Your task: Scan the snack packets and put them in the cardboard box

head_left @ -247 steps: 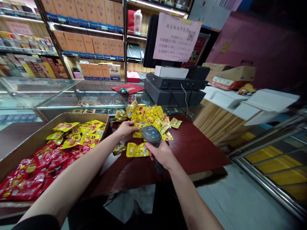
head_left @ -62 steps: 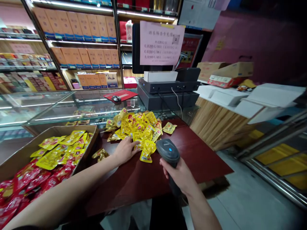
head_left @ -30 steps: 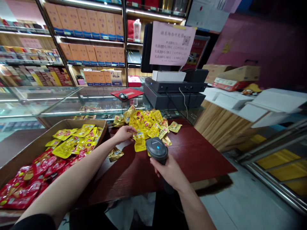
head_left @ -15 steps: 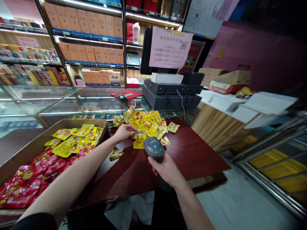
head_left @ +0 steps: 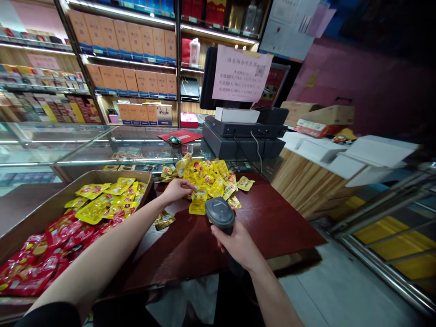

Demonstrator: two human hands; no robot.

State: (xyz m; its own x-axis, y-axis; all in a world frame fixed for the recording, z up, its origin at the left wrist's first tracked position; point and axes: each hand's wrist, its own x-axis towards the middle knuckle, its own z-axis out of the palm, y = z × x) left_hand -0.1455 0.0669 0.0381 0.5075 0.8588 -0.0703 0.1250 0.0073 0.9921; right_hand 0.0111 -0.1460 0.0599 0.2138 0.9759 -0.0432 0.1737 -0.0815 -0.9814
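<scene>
My left hand [head_left: 179, 190] pinches the top edge of a yellow snack packet [head_left: 198, 202] at the front of a heap of similar packets [head_left: 207, 175]. In my right hand [head_left: 238, 240] is a dark grey barcode scanner [head_left: 220, 211], gripped by its handle, its head pointing towards the held packet. A lone gold packet [head_left: 165, 220] lies on the dark red tabletop below my left wrist. On the left, a cardboard box [head_left: 150, 176] holds yellow packets [head_left: 93, 208] and red packets [head_left: 64, 236]; my left forearm crosses over its right side.
Behind the heap stands a glass counter [head_left: 143, 136] with a red folder [head_left: 190, 135] and a mouse [head_left: 174, 140] on it. A cash register base [head_left: 238, 143] and a monitor with a paper notice [head_left: 241, 72] stand at the back. Metal rails [head_left: 391, 272] run along the right.
The blue light on top of the scanner has gone out. Both hands stay almost where they were, and the view has shifted very slightly.
</scene>
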